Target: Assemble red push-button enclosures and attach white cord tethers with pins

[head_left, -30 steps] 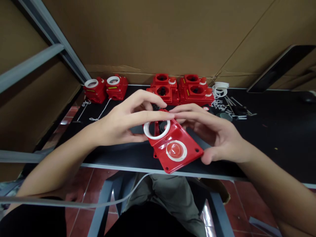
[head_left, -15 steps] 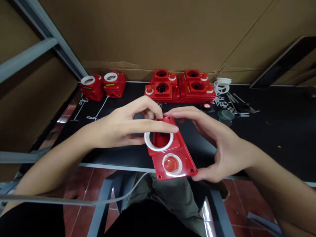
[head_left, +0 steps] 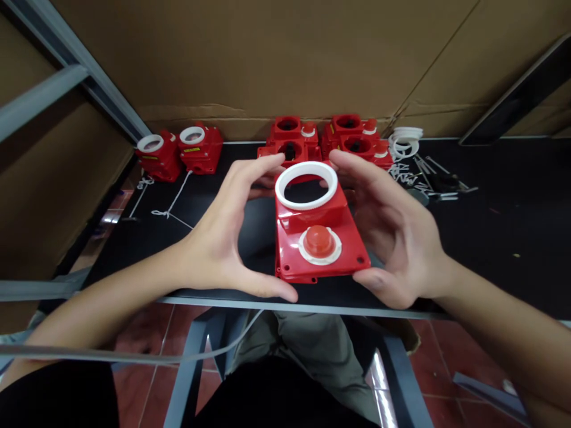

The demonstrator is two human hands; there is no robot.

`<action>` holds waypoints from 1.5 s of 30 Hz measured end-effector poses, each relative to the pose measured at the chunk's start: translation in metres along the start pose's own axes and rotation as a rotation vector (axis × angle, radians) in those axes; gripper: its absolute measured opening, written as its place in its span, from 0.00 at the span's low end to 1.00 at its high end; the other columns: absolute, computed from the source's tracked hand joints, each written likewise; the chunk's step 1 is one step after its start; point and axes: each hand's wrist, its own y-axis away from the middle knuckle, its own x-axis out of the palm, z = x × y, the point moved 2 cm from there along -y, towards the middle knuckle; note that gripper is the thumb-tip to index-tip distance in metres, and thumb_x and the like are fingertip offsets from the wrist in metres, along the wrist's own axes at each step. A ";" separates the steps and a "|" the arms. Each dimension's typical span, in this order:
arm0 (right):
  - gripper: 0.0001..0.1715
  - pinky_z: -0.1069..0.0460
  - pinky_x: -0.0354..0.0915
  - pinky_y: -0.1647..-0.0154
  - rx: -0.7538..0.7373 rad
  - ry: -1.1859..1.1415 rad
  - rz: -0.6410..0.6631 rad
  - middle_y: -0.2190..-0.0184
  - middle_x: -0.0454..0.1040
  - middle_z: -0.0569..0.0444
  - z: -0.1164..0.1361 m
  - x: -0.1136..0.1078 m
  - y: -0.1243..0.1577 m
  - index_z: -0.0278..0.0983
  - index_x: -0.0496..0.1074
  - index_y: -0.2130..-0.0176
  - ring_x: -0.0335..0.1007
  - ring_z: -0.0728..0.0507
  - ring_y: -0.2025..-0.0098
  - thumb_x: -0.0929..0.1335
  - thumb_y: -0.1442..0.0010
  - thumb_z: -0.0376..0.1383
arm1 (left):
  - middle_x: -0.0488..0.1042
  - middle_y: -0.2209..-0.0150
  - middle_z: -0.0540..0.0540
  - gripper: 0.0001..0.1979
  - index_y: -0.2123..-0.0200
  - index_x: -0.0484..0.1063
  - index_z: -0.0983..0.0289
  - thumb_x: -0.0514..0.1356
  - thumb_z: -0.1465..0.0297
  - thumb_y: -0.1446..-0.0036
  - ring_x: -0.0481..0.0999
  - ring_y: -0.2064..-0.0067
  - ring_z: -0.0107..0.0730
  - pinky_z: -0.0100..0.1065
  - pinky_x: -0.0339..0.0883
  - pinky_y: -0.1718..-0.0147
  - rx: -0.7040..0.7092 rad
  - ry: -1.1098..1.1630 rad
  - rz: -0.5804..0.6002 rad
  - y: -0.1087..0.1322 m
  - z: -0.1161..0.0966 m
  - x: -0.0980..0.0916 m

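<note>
A red plastic housing (head_left: 289,238) is between my hands, above the front part of the black table. A white ridged ring (head_left: 284,193) surrounds its round opening, and an orange-red dome (head_left: 320,241) sits in a white collar below. My left hand (head_left: 223,235) curves around the left side, fingers by the far end and thumb along the near edge. With its thumb at the near right corner and fingers at the far end, my right hand (head_left: 399,244) grips the other side. The underside of the housing and some fingertips are hidden.
Two red units with white rings (head_left: 200,148) stand at the back left, with white cords (head_left: 176,193). Several more red housings (head_left: 357,145) line the cardboard wall. White rings (head_left: 407,141) and small metal parts (head_left: 441,178) lie at the right. A metal frame (head_left: 74,53) rises on the left.
The housing has moved up and away from me and turned more level, its dome and ring facing up. My left hand has left the ring for the left side.
</note>
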 end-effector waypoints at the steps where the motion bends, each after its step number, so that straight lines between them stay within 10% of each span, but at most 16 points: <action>1: 0.60 0.20 0.67 0.09 0.016 0.001 0.003 0.13 0.70 0.43 0.000 0.003 0.000 0.60 0.68 0.12 0.69 0.17 0.14 0.82 0.31 0.67 | 0.68 0.15 0.64 0.73 0.10 0.60 0.39 0.89 0.33 0.52 0.73 0.17 0.82 0.80 0.76 0.19 -0.006 -0.002 0.004 0.000 -0.003 0.003; 13: 0.67 0.22 0.55 0.02 0.021 0.122 0.123 0.13 0.62 0.44 0.003 -0.005 0.006 0.59 0.59 0.07 0.56 0.20 0.08 0.84 0.29 0.60 | 0.72 0.15 0.59 0.59 0.14 0.68 0.41 0.88 0.43 0.42 0.75 0.16 0.76 0.71 0.76 0.16 -0.038 0.113 0.031 -0.001 -0.004 0.004; 24: 0.72 0.18 0.75 0.18 -0.023 0.409 0.240 0.22 0.75 0.39 0.000 -0.018 -0.001 0.57 0.64 0.09 0.74 0.16 0.22 0.89 0.38 0.64 | 0.72 0.20 0.68 0.63 0.13 0.66 0.48 0.89 0.45 0.44 0.75 0.20 0.73 0.72 0.74 0.17 0.016 -0.113 0.114 0.001 -0.007 0.008; 45: 0.35 0.30 0.83 0.28 -0.060 0.351 0.161 0.32 0.88 0.44 -0.009 -0.017 -0.011 0.52 0.84 0.25 0.86 0.27 0.33 0.84 0.24 0.54 | 0.74 0.23 0.69 0.56 0.19 0.68 0.53 0.90 0.51 0.42 0.78 0.22 0.68 0.65 0.77 0.21 -0.001 -0.106 0.163 0.001 -0.006 0.013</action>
